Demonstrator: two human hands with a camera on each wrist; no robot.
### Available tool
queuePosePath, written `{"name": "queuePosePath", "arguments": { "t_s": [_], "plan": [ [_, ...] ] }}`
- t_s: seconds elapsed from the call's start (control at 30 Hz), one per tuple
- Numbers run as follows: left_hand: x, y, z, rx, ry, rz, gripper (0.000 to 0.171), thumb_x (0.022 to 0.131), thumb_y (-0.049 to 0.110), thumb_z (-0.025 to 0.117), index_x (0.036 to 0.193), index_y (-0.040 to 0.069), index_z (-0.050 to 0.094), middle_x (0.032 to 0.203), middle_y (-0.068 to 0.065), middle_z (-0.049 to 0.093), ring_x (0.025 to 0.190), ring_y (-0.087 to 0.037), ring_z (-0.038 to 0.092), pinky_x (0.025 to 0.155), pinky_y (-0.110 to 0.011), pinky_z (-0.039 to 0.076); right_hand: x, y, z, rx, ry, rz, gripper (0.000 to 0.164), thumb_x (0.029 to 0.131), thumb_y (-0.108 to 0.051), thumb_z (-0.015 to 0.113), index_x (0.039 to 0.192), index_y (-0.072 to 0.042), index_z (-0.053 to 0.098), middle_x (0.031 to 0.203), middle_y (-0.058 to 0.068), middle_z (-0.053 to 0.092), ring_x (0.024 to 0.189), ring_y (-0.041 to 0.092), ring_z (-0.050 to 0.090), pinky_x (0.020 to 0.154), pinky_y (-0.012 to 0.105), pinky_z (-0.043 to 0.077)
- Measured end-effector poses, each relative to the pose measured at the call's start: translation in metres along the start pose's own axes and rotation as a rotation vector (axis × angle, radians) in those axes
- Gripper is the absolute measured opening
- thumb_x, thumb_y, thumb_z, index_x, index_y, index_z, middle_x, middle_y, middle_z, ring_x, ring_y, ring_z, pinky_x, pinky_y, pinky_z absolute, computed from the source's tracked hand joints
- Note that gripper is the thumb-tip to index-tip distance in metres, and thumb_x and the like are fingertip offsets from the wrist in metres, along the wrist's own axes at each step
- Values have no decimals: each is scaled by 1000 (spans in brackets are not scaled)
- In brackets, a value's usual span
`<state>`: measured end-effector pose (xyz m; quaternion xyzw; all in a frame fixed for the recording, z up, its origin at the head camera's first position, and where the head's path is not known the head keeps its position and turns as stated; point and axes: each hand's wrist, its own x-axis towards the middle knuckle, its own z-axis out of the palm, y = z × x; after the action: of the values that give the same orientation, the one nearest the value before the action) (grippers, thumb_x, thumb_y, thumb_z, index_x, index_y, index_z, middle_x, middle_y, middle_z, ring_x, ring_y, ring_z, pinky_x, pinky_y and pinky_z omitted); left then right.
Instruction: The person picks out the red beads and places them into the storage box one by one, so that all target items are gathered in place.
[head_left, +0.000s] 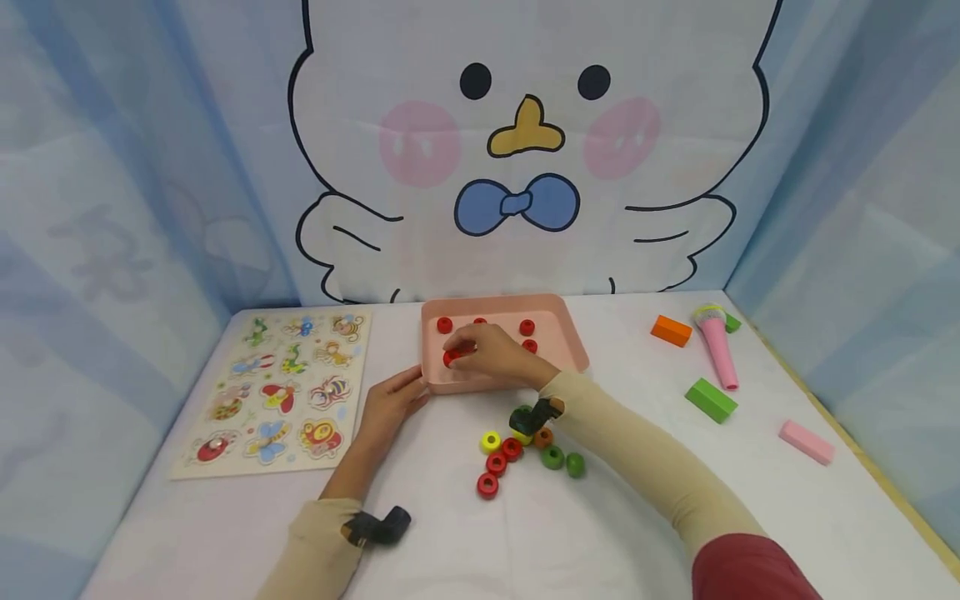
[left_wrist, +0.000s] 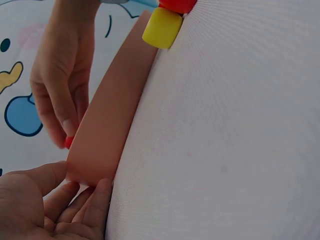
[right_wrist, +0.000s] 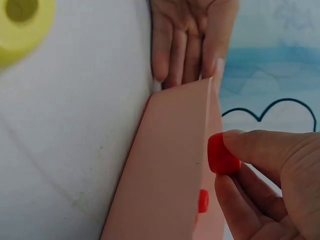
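My right hand (head_left: 495,354) reaches over the pink tray (head_left: 558,333) and pinches a red bead (right_wrist: 224,154) between thumb and fingers, at the tray's left part. Several other red beads (head_left: 527,327) sit spaced apart inside the tray. At the near left corner, my left hand (head_left: 393,400) rests its fingers against the tray's outer wall. Its thumb (left_wrist: 50,176) lies at the rim in the left wrist view. In front of the tray lies a loose group of beads: red (head_left: 487,486), yellow (head_left: 491,442), green (head_left: 552,457) and orange (head_left: 543,437).
A wooden insect puzzle board (head_left: 273,396) lies at the left. To the right are an orange block (head_left: 671,331), a pink toy microphone (head_left: 718,350), a green block (head_left: 711,401) and a pink block (head_left: 806,442). A printed curtain (head_left: 525,250) stands behind the table.
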<state>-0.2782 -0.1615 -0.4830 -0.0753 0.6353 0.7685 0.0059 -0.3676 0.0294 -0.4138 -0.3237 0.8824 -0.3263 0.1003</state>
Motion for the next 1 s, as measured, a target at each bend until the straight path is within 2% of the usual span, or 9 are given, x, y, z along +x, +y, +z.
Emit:
{"name": "queuePosePath", "arguments": {
  "t_s": [0.2,0.5,0.8,1.0],
  "plan": [
    [0,-1,1,-4,-5,11,40,97,9,62,135,-2,57,140,-15,53,123,-27,56,92,-27,53,29,4,5,-56,-11,44,29,90,-13,72,119,-9,69,112,-1,67,103,17,58,95,27,51],
    [0,-1,1,-36,15,36,38,96,4,62,132,-6,57,137,-19,55,118,-30,58,91,-28,55,49,2,12,-114,-60,96,30,92,-10,69,122,-7,67,115,3,66,104,19,56,95,27,51],
    [-2,0,2,-42,1,37,40,96,4,61,134,-7,55,139,-21,53,122,-32,55,93,-30,54,52,5,15,-150,-75,82,28,92,-9,70,120,-7,69,110,3,66,100,18,57,93,27,53],
    [-3,1,2,-31,2,15,40,97,6,60,136,-4,55,141,-18,52,124,-29,55,92,-28,54,49,3,13,-149,-98,100,31,93,-7,68,124,-6,67,116,4,65,106,19,57,97,30,51]
  ]
}}
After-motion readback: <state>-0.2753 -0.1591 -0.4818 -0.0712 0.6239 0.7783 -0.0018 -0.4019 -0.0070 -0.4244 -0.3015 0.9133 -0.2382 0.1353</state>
